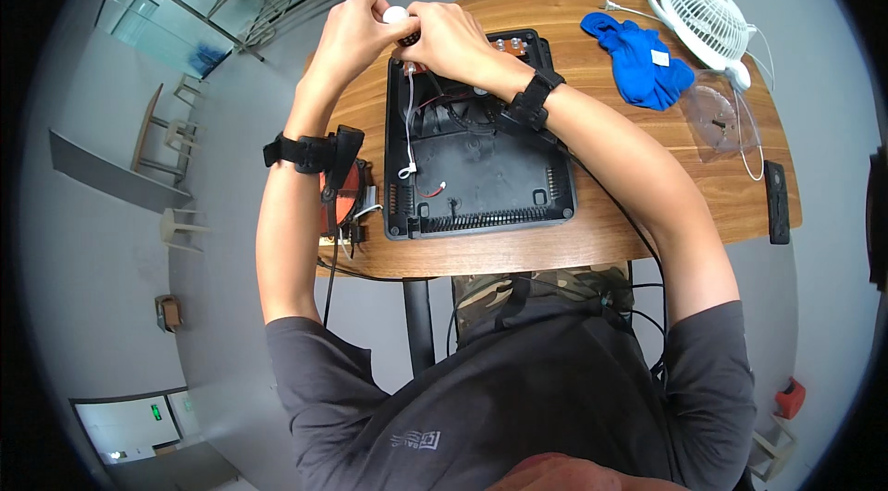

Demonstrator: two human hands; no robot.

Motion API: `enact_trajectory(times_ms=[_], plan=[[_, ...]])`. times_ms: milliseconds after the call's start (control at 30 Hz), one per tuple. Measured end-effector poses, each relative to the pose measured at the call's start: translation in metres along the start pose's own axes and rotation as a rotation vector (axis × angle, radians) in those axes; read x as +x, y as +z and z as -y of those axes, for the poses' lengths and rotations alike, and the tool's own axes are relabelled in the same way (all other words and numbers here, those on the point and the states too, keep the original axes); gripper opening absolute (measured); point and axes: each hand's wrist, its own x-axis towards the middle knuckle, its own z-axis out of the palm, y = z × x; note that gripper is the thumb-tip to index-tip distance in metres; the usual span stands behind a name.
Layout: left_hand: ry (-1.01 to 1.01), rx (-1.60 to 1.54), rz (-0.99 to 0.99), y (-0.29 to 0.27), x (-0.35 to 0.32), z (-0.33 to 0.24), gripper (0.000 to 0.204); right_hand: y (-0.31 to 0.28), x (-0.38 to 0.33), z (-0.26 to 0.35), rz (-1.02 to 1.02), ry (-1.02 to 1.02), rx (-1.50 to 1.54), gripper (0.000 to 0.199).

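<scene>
My left hand (350, 29) and my right hand (444, 36) meet at the far left corner of an opened black plastic housing (490, 172) lying on the wooden table (610, 223). Between the fingers of both hands sits a small white round part (396, 16), with a dark piece just under it. White and red wires (409, 126) run down inside the housing from where the hands are. Both wrists wear black straps.
A copper-coloured coil part (344, 200) lies at the table's left edge. A blue cloth (640, 56), a white desk fan (708, 21), a clear plastic piece (717, 116) and a black remote-like bar (775, 202) lie to the right. Chairs stand on the floor.
</scene>
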Motion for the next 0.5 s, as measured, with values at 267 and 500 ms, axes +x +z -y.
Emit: enact_trajectory(times_ms=[267, 500], plan=[[0.106, -0.277, 0.204, -0.022, -0.013, 0.003, 0.037, -0.003, 0.005, -0.006, 0.135, 0.071, 0.072, 0.025], [-0.028, -0.078, 0.131, -0.017, -0.001, -0.011, 0.037, -0.009, 0.003, -0.001, 0.042, 0.107, 0.106, 0.036]])
